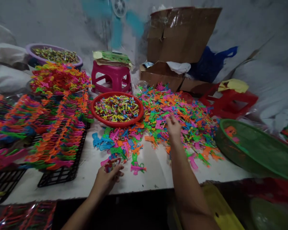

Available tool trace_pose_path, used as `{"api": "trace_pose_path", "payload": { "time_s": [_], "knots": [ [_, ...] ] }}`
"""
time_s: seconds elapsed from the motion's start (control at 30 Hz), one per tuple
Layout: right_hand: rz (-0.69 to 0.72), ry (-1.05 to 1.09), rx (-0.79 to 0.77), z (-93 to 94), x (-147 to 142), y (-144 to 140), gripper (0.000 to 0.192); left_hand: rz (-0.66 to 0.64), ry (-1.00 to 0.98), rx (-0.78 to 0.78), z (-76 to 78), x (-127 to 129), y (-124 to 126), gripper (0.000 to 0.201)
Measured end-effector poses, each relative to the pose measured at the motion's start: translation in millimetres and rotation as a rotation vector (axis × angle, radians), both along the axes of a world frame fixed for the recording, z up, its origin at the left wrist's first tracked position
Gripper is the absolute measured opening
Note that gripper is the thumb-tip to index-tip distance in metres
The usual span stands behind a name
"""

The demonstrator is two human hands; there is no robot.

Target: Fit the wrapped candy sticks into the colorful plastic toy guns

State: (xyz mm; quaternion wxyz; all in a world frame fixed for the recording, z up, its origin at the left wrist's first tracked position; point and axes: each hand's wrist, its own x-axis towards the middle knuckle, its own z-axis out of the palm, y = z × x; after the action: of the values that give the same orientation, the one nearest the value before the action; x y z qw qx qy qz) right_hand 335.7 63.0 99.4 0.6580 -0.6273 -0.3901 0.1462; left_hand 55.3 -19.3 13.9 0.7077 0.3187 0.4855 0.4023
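Roughly centre, your right hand (pixel 174 126) lay out over the heap of toy pieces (pixel 177 115), fingers loosely spread and touching the top layer; nothing was pinched in it that could be made out. Your left hand (pixel 108 177) sat near the table's front edge, fingers curled around a small red piece (pixel 108 166), held just above the white tabletop (pixel 156 174).

Surroundings noted:
- Red bowl (pixel 97 116) of small rolled bits stood just beyond your left hand, touching the heap's left margin.
- Scattered pieces, among them a blue one (pixel 98 142) and a pink one (pixel 137 167), lay between your two hands.
- Black crates (pixel 62 175) at left carried stacked neon strips, crowding the left third of the table.
- Green basket (pixel 254 150) sat tilted at the right edge, a couple of pieces inside.
- Pink stool (pixel 111 78) stood behind the bowl with papers on top; a red stool (pixel 230 102) lay tipped to the right of the heap.
- Cardboard boxes (pixel 180 35) rose at the back, against the wall.
- Purple tub (pixel 33 54), filled, stood far left at the back.

The heap itself hemmed in your right forearm on both sides.
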Motion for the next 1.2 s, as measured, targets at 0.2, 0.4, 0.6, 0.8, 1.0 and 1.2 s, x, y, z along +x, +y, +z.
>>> {"api": "trace_pose_path", "payload": {
  "time_s": [0.2,0.4,0.6,0.8,1.0,1.2],
  "knots": [
    [0.344,-0.238,-0.274,-95.6,-67.9,-39.5,0.04,-0.025,0.032,0.029,-9.0,2.3,-0.7,0.043],
    [0.388,-0.215,-0.378,-106.1,-72.0,-56.2,0.024,0.015,0.016,-0.093,2.1,3.9,2.2,0.048],
    [0.538,0.016,-0.313,-63.7,-100.0,-80.1,0.025,-0.082,-0.131,-0.03,24.2,9.9,5.2,0.037],
    [1.041,-0.09,-0.352,-18.8,-94.4,-104.4,0.042,-0.151,-0.157,0.025,39.8,-4.8,10.5,0.019],
    [0.954,-0.469,-0.142,-14.1,-98.6,-102.8,0.027,-0.296,-0.182,-0.224,45.2,-12.5,6.9,0.026],
    [0.557,0.106,-0.239,-31.5,-127.0,-103.7,0.024,-0.106,-0.027,0.0,49.8,-4.6,3.7,0.035]
  ]
}}
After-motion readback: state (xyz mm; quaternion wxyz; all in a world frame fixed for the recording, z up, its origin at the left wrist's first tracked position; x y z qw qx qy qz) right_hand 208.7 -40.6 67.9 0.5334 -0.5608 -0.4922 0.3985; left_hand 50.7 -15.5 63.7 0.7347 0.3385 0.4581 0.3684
